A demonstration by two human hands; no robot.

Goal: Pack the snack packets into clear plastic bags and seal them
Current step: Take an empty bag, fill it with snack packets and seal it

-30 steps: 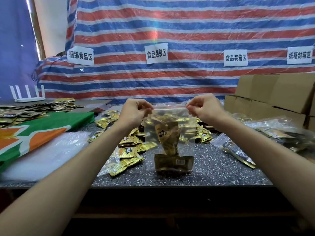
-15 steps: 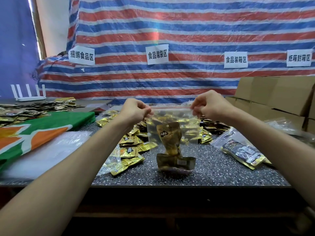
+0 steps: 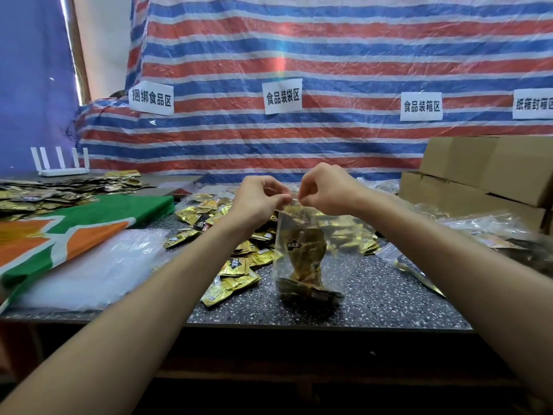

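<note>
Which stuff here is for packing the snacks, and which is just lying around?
For the job: left hand and right hand pinching the clear plastic bag at its top, bagged snack packets, loose snack packets, spare clear bags.
Lying about: white router, green and orange cloth, cardboard boxes, paper signs.

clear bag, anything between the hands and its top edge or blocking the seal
Nothing visible. The left hand and right hand both pinch the clear bag at its top edge, close together. The snack packets inside sit low, well below that edge.
</note>
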